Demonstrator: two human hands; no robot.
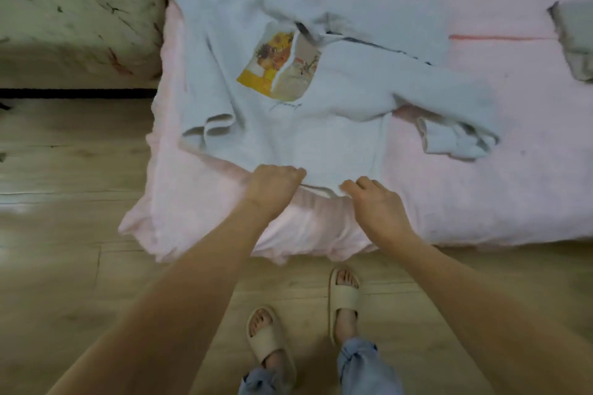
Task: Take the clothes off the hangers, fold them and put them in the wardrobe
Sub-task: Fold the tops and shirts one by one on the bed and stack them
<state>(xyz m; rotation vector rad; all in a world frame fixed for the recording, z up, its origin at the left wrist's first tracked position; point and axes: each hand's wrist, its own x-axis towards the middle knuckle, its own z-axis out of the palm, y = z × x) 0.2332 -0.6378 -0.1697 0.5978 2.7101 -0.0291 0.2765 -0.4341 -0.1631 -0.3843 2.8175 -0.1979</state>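
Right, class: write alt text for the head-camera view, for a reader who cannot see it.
Seen from above, a person's left hand and right hand grip the near hem of a pale grey sweatshirt with a sunflower print, spread on a pink bed. Another grey garment lies at the bed's right edge; slippered feet stand on a wooden floor.

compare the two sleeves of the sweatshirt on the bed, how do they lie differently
The left sleeve runs close along the sweatshirt body, cuff toward the hem; the right sleeve splays out sideways across the pink bed. The left cuff rests on the body, the right cuff on bare bedding, rumpled. Both are pale grey.
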